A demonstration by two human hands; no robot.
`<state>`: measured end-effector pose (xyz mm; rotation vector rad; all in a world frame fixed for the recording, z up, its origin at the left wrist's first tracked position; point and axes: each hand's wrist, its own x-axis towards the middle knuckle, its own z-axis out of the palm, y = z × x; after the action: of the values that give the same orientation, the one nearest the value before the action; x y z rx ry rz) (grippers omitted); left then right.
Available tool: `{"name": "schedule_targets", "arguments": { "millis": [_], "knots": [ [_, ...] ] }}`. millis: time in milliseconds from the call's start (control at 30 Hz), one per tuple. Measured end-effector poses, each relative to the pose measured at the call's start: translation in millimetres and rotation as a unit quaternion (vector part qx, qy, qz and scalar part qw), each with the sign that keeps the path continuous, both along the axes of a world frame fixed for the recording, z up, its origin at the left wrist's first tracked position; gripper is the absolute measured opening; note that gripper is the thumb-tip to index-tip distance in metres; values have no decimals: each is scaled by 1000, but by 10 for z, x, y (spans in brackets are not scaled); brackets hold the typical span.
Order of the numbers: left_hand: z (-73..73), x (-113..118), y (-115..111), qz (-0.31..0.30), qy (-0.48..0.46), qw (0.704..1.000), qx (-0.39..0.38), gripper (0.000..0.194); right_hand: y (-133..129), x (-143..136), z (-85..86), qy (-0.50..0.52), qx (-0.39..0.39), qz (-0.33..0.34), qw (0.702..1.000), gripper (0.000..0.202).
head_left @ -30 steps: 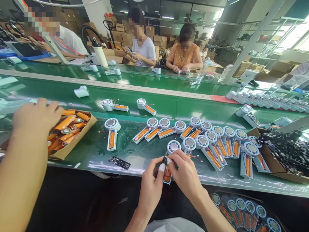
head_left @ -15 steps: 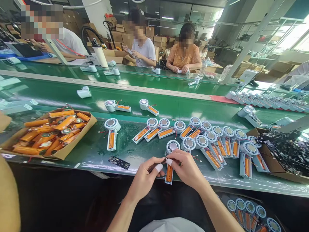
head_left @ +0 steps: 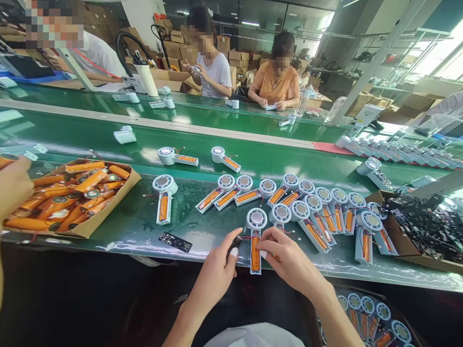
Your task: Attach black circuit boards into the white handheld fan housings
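Pinched between thumb and fingers of my left hand [head_left: 216, 264] is a small black circuit board [head_left: 234, 244], with a red wire running from it towards a handheld fan. The fan [head_left: 256, 219] lies face up at the bench edge, its handle open with an orange battery [head_left: 255, 260] inside. My right hand [head_left: 287, 255] is closed at the right side of that handle, fingertips at the battery; what they pinch is too small to make out. White covers sit on both thumbs. Another black circuit board [head_left: 175, 242] lies flat to the left.
Several more open fans [head_left: 300, 210] lie at right, one fan [head_left: 164, 184] at left. A carton of orange batteries [head_left: 135, 183] stands left, a carton of black circuit boards [head_left: 401, 250] right. A co-worker's hand [head_left: 14, 185] reaches over the batteries. Behind runs a green conveyor [head_left: 275, 161].
My hands have moved apart: the left has gone left with the circuit board, the right down to the fan's handle. At the far left a co-worker's hand has come over the battery carton.
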<state>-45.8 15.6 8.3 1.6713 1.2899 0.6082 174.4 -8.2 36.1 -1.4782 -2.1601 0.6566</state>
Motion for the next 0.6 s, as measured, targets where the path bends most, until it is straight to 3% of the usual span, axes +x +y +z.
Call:
{"name": "schedule_targets", "arguments": {
  "millis": [133, 267, 333, 433, 600],
  "knots": [
    [14, 26, -27, -45, 94, 990, 100, 58, 103, -97, -69, 116, -1, -43, 992, 23],
    [122, 37, -48, -93, 239, 957, 135, 65, 214, -235, -139, 230, -41, -147, 961, 15],
    [178, 40, -57, -104, 268, 947, 147, 64, 243, -306, -177, 252, -49, -163, 953, 15],
    [194, 44, -65, -96, 230, 957, 148, 62, 248, -376, -204, 265, -50, -155, 950, 20],
    [79, 75, -71, 20, 92, 992, 86, 47, 220, -398, -143, 253, -49, -152, 954, 21]
  ]
}}
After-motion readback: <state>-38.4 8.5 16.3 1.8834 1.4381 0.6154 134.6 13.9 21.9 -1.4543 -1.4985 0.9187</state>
